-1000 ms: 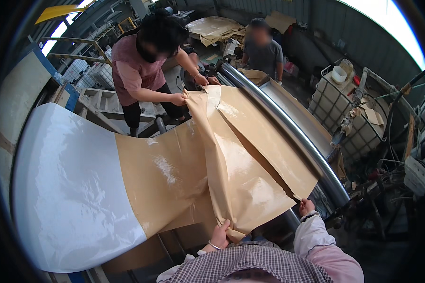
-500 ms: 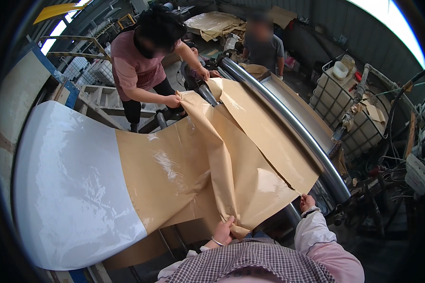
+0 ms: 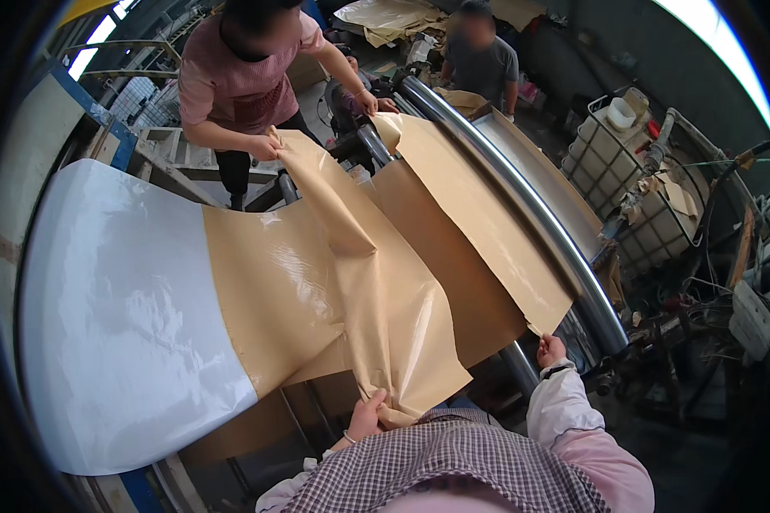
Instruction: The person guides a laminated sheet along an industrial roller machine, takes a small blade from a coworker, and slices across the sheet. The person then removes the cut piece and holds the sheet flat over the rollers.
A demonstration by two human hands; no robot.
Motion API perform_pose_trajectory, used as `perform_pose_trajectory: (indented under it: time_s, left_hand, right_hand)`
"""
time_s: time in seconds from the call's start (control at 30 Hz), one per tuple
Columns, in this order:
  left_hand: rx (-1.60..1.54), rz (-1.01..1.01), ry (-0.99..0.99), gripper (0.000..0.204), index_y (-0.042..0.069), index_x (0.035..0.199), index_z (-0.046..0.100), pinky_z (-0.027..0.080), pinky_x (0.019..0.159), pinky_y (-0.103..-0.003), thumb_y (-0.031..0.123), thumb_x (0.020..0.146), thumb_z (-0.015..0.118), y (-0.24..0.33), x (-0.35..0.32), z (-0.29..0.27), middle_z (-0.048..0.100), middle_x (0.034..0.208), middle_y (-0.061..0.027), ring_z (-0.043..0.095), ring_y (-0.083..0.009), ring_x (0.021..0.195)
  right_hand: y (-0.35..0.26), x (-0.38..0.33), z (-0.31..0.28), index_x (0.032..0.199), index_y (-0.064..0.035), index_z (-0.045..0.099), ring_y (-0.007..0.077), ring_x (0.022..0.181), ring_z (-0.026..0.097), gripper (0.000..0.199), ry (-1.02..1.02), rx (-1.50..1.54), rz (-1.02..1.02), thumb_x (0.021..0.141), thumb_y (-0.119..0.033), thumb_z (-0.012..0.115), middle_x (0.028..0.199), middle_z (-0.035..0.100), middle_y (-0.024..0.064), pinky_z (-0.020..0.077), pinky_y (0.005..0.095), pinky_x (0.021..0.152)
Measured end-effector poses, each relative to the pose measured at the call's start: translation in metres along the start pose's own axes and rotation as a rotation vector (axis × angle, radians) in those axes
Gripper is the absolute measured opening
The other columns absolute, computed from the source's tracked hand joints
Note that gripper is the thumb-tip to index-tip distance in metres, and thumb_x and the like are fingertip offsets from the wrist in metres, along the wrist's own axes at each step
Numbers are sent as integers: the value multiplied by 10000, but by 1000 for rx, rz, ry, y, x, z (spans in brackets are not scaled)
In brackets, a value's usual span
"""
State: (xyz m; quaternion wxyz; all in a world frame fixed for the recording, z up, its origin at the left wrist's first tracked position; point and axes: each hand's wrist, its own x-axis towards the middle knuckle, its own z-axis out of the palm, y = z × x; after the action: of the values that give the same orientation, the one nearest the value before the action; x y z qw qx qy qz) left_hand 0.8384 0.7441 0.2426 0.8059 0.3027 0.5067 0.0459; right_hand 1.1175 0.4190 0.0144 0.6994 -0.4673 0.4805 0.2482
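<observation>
My left hand (image 3: pixel 368 416) is closed on the bunched near edge of a glossy brown paper sheet (image 3: pixel 411 321), which is folded and creased. With pinched fingers, my right hand (image 3: pixel 552 350) grips the near corner of a second brown sheet (image 3: pixel 479 222) lying by the steel roller (image 3: pixel 522 214). Across from me, a co-worker in pink (image 3: pixel 248 77) holds the far ends of both sheets, one in each hand. Between the two sheets shows more brown paper (image 3: pixel 453 274) lower down. To the left, the folded sheet adjoins a white glossy sheet (image 3: pixel 128 325) curving over a frame.
A caged white tank (image 3: pixel 633 171) with a white jug on top stands at the right. Another person in grey (image 3: pixel 483 64) is beyond the roller. Lower rollers and a metal bar (image 3: pixel 519 366) run beneath the paper. Stacked sheets (image 3: pixel 385 19) lie at the back.
My left hand and the co-worker's hand have drawn the folded sheet leftward, widening the gap to the second sheet. My right hand has shifted slightly up and left, keeping its grip.
</observation>
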Motion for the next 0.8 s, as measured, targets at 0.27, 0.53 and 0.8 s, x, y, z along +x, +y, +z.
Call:
perform_pose_trajectory:
  time_s: [0.27,0.53,0.8]
  left_hand:
    - [-145,134,137,246,21,1027,533,479,759,-334,100,794,543,44,-50,-40,589,919,-64,578,-200,821]
    - [-266,322,107,336,7,1093,519,476,809,-332,131,785,569,103,-90,-56,596,993,-99,591,-220,883]
    - [-185,392,-59,430,29,1158,464,479,808,-331,294,838,572,178,-75,-20,573,1059,-97,572,-203,942]
  right_hand:
    - [-4,-1,4,689,-134,492,52,411,502,161,-10,-8,29,847,-151,520,511,505,-53,378,160,339]
    - [-9,2,8,706,-130,483,50,418,503,132,9,-27,-7,832,-115,520,527,509,-53,368,157,325]
    - [-13,15,14,725,-125,499,71,421,458,105,25,-52,-26,830,-122,501,516,465,-45,355,175,348]
